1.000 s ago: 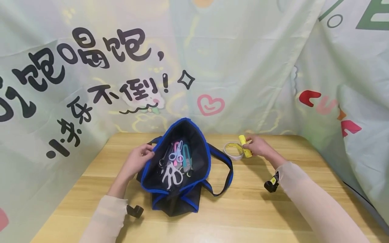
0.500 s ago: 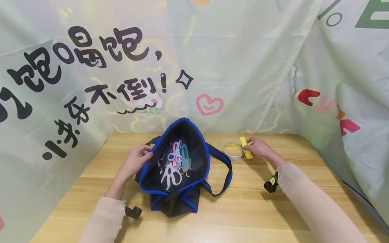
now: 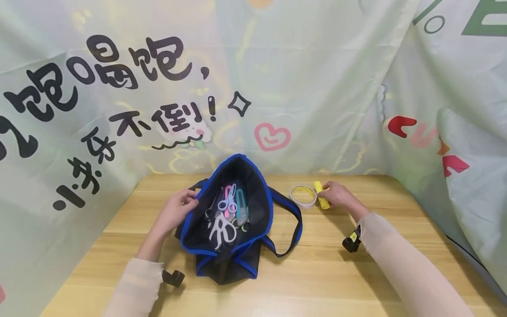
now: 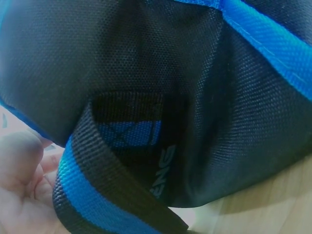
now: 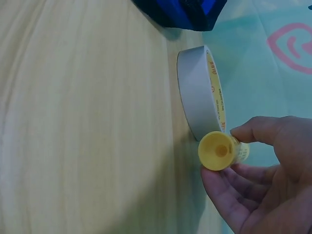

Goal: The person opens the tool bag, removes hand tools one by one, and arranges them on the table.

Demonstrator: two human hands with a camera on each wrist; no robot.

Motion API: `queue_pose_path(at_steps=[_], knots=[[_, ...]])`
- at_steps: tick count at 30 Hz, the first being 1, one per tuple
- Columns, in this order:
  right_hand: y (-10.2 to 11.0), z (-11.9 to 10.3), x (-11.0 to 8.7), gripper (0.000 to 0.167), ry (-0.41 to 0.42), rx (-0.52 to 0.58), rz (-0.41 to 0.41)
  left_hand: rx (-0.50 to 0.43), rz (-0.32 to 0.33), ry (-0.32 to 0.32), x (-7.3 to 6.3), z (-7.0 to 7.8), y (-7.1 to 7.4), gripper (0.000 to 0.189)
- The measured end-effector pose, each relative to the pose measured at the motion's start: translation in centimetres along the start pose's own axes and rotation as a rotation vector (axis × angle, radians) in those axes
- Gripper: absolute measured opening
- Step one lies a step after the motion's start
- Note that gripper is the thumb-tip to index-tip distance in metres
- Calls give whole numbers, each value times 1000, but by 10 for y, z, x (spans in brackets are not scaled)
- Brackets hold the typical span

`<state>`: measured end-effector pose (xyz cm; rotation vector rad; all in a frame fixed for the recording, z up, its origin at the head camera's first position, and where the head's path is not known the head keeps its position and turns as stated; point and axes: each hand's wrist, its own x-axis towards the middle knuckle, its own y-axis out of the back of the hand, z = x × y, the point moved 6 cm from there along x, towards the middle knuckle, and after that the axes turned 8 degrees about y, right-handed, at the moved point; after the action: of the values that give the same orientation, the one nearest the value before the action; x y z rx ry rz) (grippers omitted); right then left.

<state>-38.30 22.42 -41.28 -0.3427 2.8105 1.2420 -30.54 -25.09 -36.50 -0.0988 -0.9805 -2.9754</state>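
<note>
A black tool bag (image 3: 253, 193) with blue trim stands with its mouth tilted toward me. Inside lie white-handled scissors (image 3: 223, 230), small light-blue scissors (image 3: 228, 201), a teal utility knife (image 3: 241, 209) and a pink tool partly covered by others. My left hand (image 3: 177, 208) pinches the bag's left rim; some of its fingers are hidden behind the bag. Over at the right, my right hand (image 3: 336, 194) holds a yellow glue stick (image 5: 217, 151) between thumb and fingers. Right beside the stick, a roll of white tape (image 3: 303, 197) lies flat on the table.
The bag's strap (image 3: 295, 224) loops out over the wooden table (image 3: 317, 273) toward the tape. Printed curtains (image 3: 317, 88) hang along the table's back and sides. A dark cable (image 3: 467, 252) runs by the right edge.
The glue stick in my right hand has shifted slightly toward me. My left hand keeps its hold on the bag's rim; the head view has turned a little.
</note>
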Motion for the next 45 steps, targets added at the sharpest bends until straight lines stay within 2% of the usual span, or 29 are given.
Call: queue_pose_path(at_steps=[15, 20, 34, 38, 42, 45], knots=[[-6, 14, -11, 60, -43, -39, -6, -5, -1, 3, -1, 4, 1, 26], [-6, 12, -16, 62, -30, -11, 7, 1, 3, -4, -2, 4, 2, 28], [-7, 10, -19, 61, 32, 111, -46, -2, 14, -19, -1, 2, 1, 27], [0, 4, -21, 61, 52, 48, -29, 4, 15, -9, -1, 1, 2, 28], [10, -11, -22, 60, 98, -59, 10, -2, 14, 0, -1, 0, 3, 29], [15, -24, -21, 61, 143, -101, 36, -20, 11, -3, -1, -1, 4, 30]])
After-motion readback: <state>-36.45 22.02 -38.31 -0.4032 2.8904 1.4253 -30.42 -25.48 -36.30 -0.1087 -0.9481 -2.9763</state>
